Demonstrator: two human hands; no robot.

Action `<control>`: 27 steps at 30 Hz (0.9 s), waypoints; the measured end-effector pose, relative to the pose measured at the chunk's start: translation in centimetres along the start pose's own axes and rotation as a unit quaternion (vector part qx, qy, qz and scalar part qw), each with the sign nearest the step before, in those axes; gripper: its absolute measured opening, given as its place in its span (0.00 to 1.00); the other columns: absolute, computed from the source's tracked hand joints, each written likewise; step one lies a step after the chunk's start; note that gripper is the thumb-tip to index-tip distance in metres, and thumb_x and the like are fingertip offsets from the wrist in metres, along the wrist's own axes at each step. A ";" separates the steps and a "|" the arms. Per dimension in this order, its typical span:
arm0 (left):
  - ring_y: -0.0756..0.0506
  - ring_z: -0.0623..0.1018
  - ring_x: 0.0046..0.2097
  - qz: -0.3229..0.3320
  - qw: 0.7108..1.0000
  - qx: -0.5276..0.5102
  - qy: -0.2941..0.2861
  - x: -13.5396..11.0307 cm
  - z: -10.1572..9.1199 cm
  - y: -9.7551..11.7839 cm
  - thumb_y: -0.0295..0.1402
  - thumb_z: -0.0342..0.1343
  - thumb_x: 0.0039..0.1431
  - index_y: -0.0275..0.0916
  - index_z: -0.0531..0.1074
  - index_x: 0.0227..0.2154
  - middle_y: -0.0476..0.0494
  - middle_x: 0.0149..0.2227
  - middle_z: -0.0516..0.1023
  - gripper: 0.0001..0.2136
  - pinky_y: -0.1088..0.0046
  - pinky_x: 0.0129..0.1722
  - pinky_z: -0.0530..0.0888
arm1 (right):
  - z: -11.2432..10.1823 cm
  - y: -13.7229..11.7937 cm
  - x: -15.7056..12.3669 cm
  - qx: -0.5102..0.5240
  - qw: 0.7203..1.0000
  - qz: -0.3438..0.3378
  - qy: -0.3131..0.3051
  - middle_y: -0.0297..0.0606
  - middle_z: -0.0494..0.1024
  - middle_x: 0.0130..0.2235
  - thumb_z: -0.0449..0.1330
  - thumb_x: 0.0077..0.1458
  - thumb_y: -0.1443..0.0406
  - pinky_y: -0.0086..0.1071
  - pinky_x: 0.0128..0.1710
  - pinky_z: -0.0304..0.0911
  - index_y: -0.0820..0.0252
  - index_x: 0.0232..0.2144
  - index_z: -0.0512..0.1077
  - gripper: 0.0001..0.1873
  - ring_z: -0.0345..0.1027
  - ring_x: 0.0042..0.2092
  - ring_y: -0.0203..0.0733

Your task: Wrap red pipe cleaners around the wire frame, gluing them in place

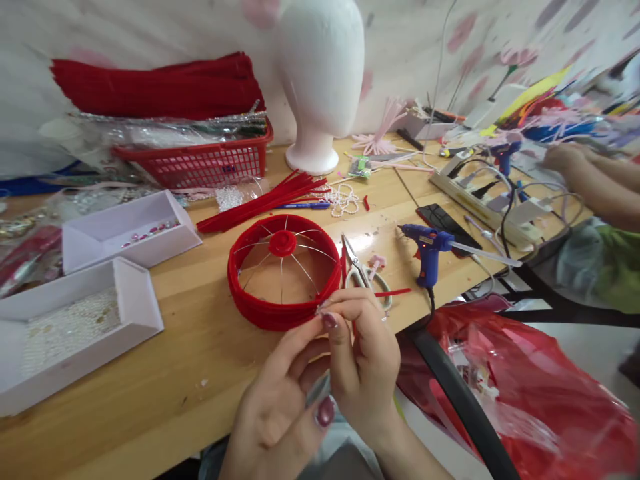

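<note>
My left hand (277,407) is low in the middle of the head view, palm turned up, with fingers curved and thumb apart. Its index fingertip meets the fingertips of my right hand (367,363), which are pinched together. Whatever sits in that pinch is too small or hidden to make out. Just beyond both hands, a round frame wrapped in red chenille stems (270,319) rests on the table, thin wire spokes running to a red hub (283,243). Open scissors (354,257) lie right of it, beside a short red stem (395,292). A blue hot glue gun (427,250) stands farther right.
Left are a white box of pearl beads (140,300) and another with pink gems (175,245). Behind stand a red basket (200,163), loose red stems (265,200) and a foam head (325,73). A power strip (485,200), phone (445,223) and another person's arm (595,173) are right.
</note>
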State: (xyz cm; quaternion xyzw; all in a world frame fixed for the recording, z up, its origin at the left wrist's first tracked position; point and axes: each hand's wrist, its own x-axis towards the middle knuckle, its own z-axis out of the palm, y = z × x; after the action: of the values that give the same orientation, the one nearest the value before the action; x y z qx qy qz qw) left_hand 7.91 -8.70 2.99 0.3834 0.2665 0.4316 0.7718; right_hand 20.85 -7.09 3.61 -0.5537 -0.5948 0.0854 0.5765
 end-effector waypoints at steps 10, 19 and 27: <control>0.37 0.67 0.69 0.057 0.995 0.032 -0.073 -0.5 0.4 -0.5 0.29 0.60 0.67 0.57 0.67 0.66 0.49 0.70 0.65 0.27 0.59 0.69 0.66 | -1.1 1.1 0.2 -0.042 0.996 -0.021 0.081 0.32 0.73 0.35 0.51 0.68 0.72 0.31 0.39 0.65 0.56 0.35 0.68 0.10 0.70 0.38 0.35; 0.42 0.76 0.63 0.063 0.993 -0.087 -0.044 0.0 -0.1 0.3 0.37 0.64 0.64 0.53 0.74 0.60 0.48 0.63 0.76 0.22 0.70 0.65 0.71 | -2.9 0.9 0.9 0.055 0.991 0.063 0.100 0.30 0.82 0.36 0.61 0.65 0.70 0.26 0.41 0.71 0.53 0.36 0.79 0.08 0.77 0.39 0.33; 0.44 0.78 0.60 0.074 0.991 -0.106 -0.043 0.1 0.1 0.5 0.35 0.65 0.63 0.49 0.79 0.55 0.49 0.57 0.82 0.17 0.73 0.63 0.72 | -2.3 -0.7 -0.2 0.176 0.975 0.132 0.011 0.26 0.86 0.34 0.70 0.56 0.70 0.19 0.36 0.75 0.48 0.36 0.83 0.10 0.81 0.34 0.31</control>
State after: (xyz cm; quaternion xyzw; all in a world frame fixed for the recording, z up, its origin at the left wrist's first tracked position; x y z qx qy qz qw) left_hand 7.75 -8.50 3.44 0.3365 0.1567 0.4967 0.7845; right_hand 22.24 -8.75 4.75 -0.5178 -0.4858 0.2579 0.6553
